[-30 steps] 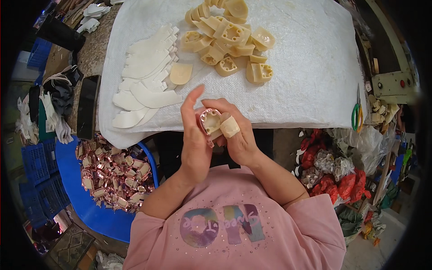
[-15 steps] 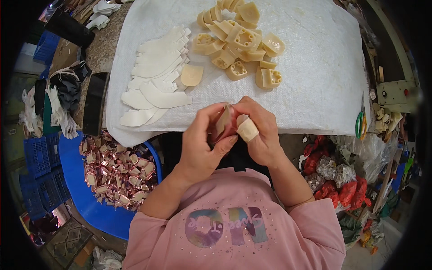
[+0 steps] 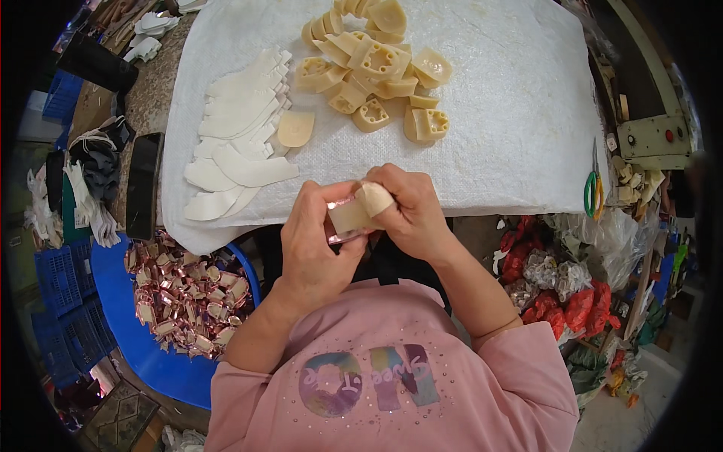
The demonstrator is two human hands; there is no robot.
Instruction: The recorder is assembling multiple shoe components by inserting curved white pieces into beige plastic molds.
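A metallic pink shoe heel (image 3: 346,217) with a flat beige face is held between my two hands, just in front of the table's near edge. My left hand (image 3: 310,233) is closed around its left side, thumb below and fingers above. My right hand (image 3: 413,207) grips the other end. A cream-coloured wrapping (image 3: 376,199), apparently round my right thumb, presses against the beige face. Part of the heel is hidden by the fingers. Beyond the hands stand several bare beige heels (image 3: 380,62), heaped together. White curved strips (image 3: 241,113) lie fanned out to their left.
White woven sheeting (image 3: 512,135) covers the table. A single beige piece (image 3: 295,129) lies by the strips. At left are a phone (image 3: 144,184) and a blue basin (image 3: 128,316) of pink metallic heels (image 3: 196,297). Scissors (image 3: 593,192) hang at the right edge near red plastic bags (image 3: 587,305).
My hands have turned the heel, so its flat beige face now shows more. The wrapped thumb has moved onto that face. The whole view has shifted slightly.
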